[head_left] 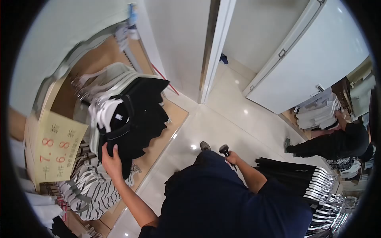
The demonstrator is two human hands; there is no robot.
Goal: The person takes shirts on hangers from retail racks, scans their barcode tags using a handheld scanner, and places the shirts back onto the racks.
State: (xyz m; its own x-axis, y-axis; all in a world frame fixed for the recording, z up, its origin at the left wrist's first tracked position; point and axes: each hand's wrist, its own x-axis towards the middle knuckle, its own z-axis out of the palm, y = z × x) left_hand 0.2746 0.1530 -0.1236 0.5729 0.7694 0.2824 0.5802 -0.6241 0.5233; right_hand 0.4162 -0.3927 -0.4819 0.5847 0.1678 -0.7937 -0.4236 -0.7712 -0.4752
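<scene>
On the left side, my left hand (pixel 112 162) rests against the lower part of a black garment (pixel 145 113) hanging on a rack, its thumb and a finger extended and apart. White hangers (pixel 106 115) show at the collar of that garment. My right hand (pixel 233 158), at the centre in front of my dark shirt, is closed around a black handheld object (pixel 224 150) with a rounded end. What exactly this object is cannot be made out. Striped garments (pixel 95 194) hang below my left hand.
A yellow price sign (pixel 59 148) stands at the left. Black clothes on white hangers (pixel 287 172) hang at the lower right. Another person (pixel 337 142) stands by white garments (pixel 319 113) at the far right. A white door (pixel 309 59) stands ajar above the tiled floor (pixel 228 115).
</scene>
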